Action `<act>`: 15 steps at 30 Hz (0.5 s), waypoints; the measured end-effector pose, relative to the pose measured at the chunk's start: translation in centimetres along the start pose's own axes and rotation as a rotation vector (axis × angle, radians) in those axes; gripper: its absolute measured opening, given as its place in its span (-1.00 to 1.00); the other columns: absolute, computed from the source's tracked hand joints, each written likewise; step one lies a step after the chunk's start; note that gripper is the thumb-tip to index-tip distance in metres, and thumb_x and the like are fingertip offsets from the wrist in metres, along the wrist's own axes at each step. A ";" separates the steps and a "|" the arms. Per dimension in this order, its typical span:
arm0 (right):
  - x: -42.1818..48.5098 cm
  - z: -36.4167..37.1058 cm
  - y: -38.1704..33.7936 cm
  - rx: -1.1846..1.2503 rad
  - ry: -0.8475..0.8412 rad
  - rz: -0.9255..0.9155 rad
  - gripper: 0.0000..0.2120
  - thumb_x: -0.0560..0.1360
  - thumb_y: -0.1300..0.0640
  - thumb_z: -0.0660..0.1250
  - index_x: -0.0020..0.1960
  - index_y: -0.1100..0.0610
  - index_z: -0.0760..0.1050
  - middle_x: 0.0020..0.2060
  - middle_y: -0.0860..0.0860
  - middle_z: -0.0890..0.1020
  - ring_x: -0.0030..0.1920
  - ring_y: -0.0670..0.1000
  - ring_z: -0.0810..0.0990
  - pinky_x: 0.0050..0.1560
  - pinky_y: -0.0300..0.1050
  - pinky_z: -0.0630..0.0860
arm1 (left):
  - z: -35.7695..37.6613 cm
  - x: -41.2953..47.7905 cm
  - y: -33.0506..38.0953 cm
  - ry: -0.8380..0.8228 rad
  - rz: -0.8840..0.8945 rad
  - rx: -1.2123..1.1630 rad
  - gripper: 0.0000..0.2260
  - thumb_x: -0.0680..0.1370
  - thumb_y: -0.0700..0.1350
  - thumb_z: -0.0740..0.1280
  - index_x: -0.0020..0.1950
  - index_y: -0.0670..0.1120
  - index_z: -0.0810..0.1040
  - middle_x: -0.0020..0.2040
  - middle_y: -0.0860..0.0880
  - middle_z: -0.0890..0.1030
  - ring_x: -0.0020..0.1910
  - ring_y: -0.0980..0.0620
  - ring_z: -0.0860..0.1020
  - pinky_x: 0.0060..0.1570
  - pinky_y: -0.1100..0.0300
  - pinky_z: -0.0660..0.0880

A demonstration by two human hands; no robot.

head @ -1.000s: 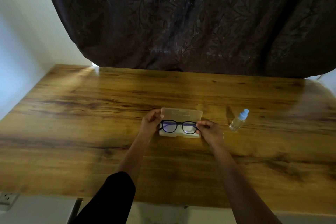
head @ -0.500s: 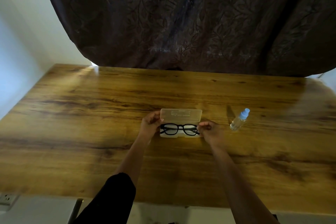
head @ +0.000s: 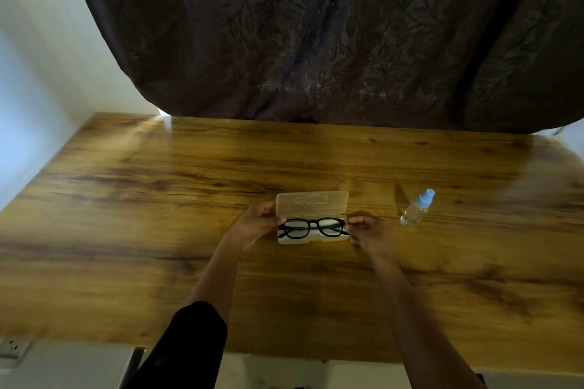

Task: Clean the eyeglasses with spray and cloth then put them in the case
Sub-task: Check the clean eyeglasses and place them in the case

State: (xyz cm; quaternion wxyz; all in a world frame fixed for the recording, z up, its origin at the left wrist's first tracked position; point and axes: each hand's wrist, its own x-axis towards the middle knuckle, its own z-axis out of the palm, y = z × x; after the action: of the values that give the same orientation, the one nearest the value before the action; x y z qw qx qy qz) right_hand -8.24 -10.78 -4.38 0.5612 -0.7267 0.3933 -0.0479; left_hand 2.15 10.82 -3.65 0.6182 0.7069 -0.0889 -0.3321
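left hand (head: 255,225) fingertips hidden behind case lid (head: 312,204), its lettering unreadable, socket (head: 11,348) cropped

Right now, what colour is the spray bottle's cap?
The cap is light blue, head view.

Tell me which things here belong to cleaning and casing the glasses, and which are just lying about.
Part of the job: eyeglasses, lying in the open case, held at their ends by the left hand and right hand; spray bottle, right of the case. No cloth shows.
Just there: wooden table; dark curtain; wall socket.
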 end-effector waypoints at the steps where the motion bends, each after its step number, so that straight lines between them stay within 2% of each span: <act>1: 0.0 0.0 0.0 -0.014 -0.002 -0.011 -0.86 0.40 0.26 0.42 -0.05 0.14 0.59 -0.27 0.02 0.65 -0.24 0.02 0.62 -0.02 0.01 0.61 | 0.0 -0.1 -0.1 0.020 -0.001 0.001 -0.64 0.50 -0.35 0.28 0.29 -0.18 0.43 0.07 -0.02 0.57 0.07 0.08 0.52 0.13 0.18 0.44; 4: -0.1 0.0 0.1 -0.068 -0.008 -0.053 -0.83 0.40 0.23 0.43 -0.02 0.12 0.59 -0.28 -0.02 0.63 -0.28 -0.01 0.62 -0.06 0.00 0.62 | 0.1 -0.2 -0.7 0.034 0.009 0.000 -0.67 0.50 -0.33 0.29 0.27 -0.21 0.45 0.13 -0.09 0.58 0.10 0.06 0.54 0.16 0.17 0.44; 7: -0.2 0.1 0.3 -0.125 0.019 -0.105 -0.84 0.40 0.20 0.43 -0.02 0.10 0.60 -0.23 -0.01 0.65 -0.24 -0.02 0.63 -0.06 -0.01 0.62 | 0.3 -0.3 -0.9 0.026 0.012 -0.044 -0.69 0.52 -0.30 0.28 0.27 -0.20 0.45 0.09 -0.08 0.60 0.10 0.04 0.56 0.04 0.22 0.52; 10: -0.1 0.2 0.4 -0.163 0.045 -0.119 -0.85 0.40 0.19 0.43 -0.04 0.07 0.60 -0.15 0.01 0.68 -0.16 0.00 0.66 -0.03 0.01 0.62 | 0.1 -0.5 -0.2 -0.009 -0.061 -0.152 -0.72 0.55 -0.23 0.25 0.26 -0.17 0.44 0.05 -0.05 0.60 0.05 0.02 0.57 -0.03 0.15 0.56; 13: 0.2 0.3 0.6 -0.147 0.044 -0.102 -0.86 0.39 0.20 0.44 -0.06 0.07 0.61 -0.14 0.03 0.69 -0.15 0.01 0.66 -0.04 0.04 0.62 | -0.5 -0.4 0.3 -0.109 -0.107 -0.144 -0.70 0.55 -0.27 0.24 0.28 -0.12 0.42 0.09 -0.08 0.59 0.10 -0.01 0.56 0.02 0.11 0.57; 15: 0.3 0.4 0.6 -0.142 0.040 -0.093 -0.85 0.40 0.21 0.43 -0.04 0.09 0.60 -0.12 0.05 0.69 -0.19 0.01 0.66 -0.06 0.03 0.62 | -0.7 -0.2 0.2 -0.117 -0.114 -0.123 -0.68 0.54 -0.32 0.22 0.28 -0.13 0.42 0.09 -0.10 0.59 0.10 -0.01 0.56 0.07 0.09 0.54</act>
State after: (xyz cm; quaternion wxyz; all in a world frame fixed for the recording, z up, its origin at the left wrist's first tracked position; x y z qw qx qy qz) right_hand -8.20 -10.70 -5.13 0.4975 -0.7811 0.3725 -0.0603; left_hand 2.44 11.50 -3.39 0.6341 0.6510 -0.0638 -0.4124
